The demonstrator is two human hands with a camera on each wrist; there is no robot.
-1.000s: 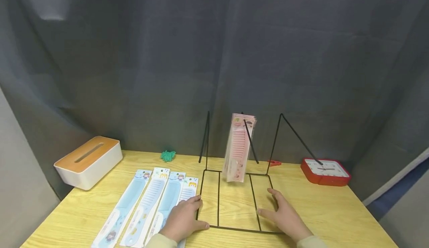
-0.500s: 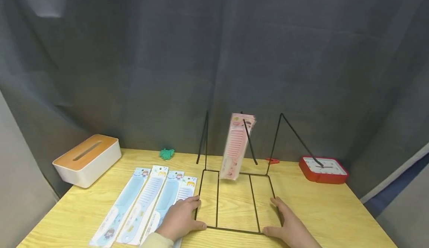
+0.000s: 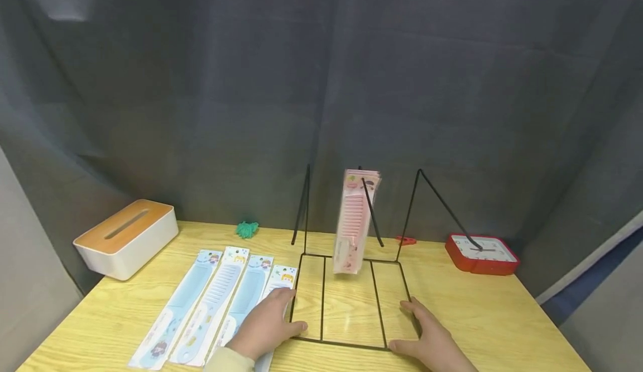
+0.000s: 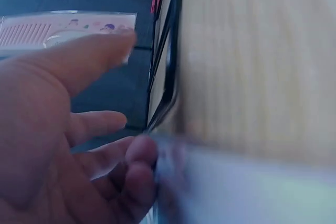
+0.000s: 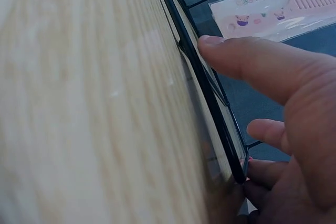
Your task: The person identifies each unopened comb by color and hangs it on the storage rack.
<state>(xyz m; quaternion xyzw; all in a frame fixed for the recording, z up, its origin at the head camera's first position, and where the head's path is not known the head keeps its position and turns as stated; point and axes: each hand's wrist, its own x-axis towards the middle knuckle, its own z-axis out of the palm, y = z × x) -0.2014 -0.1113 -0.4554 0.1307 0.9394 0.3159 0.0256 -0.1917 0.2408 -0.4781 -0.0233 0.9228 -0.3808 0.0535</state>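
Observation:
A black wire rack [image 3: 323, 305] stands on the table, its flat base between my two hands. Several packaged pink combs [image 3: 353, 215] hang from its middle hook. My left hand [image 3: 266, 323] is at the base's left front corner, thumb spread from the fingers, and covers part of some packaged blue combs [image 3: 213, 299]. At the right front corner is my right hand [image 3: 427, 338], its thumb [image 5: 236, 59] at the front wire and the other fingers along the side. Neither hand is wrapped round the rack. The pink comb pack [image 4: 26, 32] also shows beyond the left thumb.
A white tissue box [image 3: 143, 254] with a wooden lid stands at the back left. Green string [image 3: 246, 229] lies near the back edge. A red clock [image 3: 482, 254] lies below the rack's right hook, near a small red clip [image 3: 407, 241]. A dark curtain [image 3: 321, 81] hangs behind.
My right hand has moved outward to the rack's right front corner. The hanging pink combs swung left at the bottom, then back. The whole head view has shifted slightly left.

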